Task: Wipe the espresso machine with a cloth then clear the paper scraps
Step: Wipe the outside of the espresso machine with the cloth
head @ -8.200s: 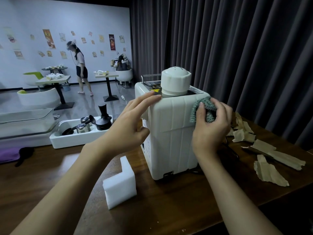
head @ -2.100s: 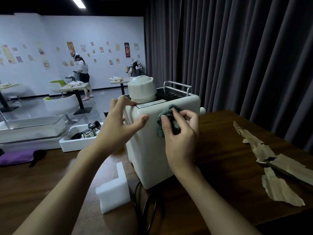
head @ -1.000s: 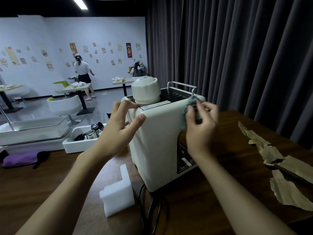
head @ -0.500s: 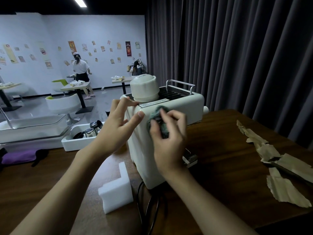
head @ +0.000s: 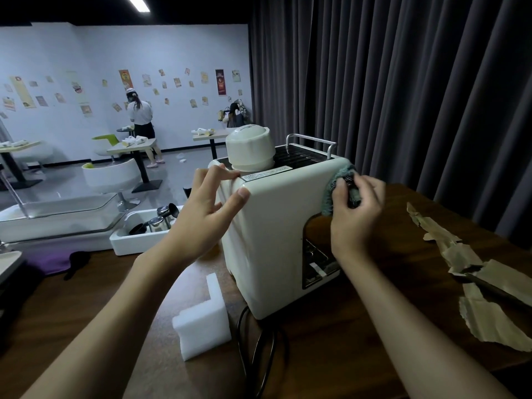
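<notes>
Right hand (head: 354,217) pinches the bunched cloth (head: 331,194) against the espresso machine's (head: 270,234) upper corner; left hand's (head: 205,211) spread fingers (head: 223,173) brace its top edge. Wipe downward from the fingers, pressing evenly. Paper scraps (head: 489,321) lie well right of them.

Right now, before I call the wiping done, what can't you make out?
All head view.
espresso machine: far sides turned away from the camera.
cloth: mostly covered by the blurred right hand.
paper scraps: cut by the right edge.
top label: print too small.
left hand: covers the machine's near corner.
</notes>
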Demonstrator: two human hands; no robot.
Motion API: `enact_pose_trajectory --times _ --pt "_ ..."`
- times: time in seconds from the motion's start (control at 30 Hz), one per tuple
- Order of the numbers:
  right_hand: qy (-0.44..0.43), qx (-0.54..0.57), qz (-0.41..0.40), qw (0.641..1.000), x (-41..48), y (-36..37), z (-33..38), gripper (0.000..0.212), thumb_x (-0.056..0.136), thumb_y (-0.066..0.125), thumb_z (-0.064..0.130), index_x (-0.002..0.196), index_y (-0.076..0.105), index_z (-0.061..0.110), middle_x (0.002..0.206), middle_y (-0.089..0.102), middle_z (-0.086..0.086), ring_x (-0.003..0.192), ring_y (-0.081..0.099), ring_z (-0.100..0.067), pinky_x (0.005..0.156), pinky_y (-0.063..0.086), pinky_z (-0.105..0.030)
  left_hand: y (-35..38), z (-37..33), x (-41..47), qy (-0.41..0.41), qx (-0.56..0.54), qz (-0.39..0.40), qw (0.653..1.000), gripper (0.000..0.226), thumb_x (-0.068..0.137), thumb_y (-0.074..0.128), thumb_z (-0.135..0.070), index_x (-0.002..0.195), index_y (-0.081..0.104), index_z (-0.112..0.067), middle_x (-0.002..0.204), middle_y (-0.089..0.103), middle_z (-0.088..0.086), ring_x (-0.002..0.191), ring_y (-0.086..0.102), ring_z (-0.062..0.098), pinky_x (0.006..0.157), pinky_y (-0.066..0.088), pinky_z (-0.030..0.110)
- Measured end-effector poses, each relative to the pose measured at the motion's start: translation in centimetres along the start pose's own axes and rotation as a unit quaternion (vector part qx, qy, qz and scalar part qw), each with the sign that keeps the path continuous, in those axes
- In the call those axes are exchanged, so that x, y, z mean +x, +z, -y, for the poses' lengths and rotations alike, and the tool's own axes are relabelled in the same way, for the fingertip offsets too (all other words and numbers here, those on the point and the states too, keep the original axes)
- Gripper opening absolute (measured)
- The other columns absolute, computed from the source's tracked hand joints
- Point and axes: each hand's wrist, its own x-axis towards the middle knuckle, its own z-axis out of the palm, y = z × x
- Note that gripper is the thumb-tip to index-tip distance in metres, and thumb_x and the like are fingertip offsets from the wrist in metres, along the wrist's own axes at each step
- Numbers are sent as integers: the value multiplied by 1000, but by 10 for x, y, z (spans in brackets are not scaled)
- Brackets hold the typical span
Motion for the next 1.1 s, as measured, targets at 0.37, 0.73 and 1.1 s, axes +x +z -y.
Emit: enact_pose_trajectory --times 0.37,0.73,1.1 --pt "-57 28 48 997 -83 10 33 29 87 65 13 108 67 -6 106 57 -14 104 52 -7 95 42 -16 2 2 0 -5 6 -2 1000 38 83 45 -66 113 46 -42 124 40 -17 108 34 -35 77 37 -1" --pt "-97 -5 54 994 -71 1 18 26 85 68 9 109 69 -3 103 49 -9 96 50 -10 92 39 -13 3 7 0 3 13 -2 1000 40 85 43 -66 117 43 -42 127 38 -16 111 31 -35 84 35 8" --pt "-170 -5 117 978 -119 7 31 17 92 66 22 103 56 14 99 60 -13 92 60 -26 81 50 -33 4 11 0 5 7 -4 1000 47 85 42 -67 121 45 -37 134 36 -13 114 30 -35 86 36 10"
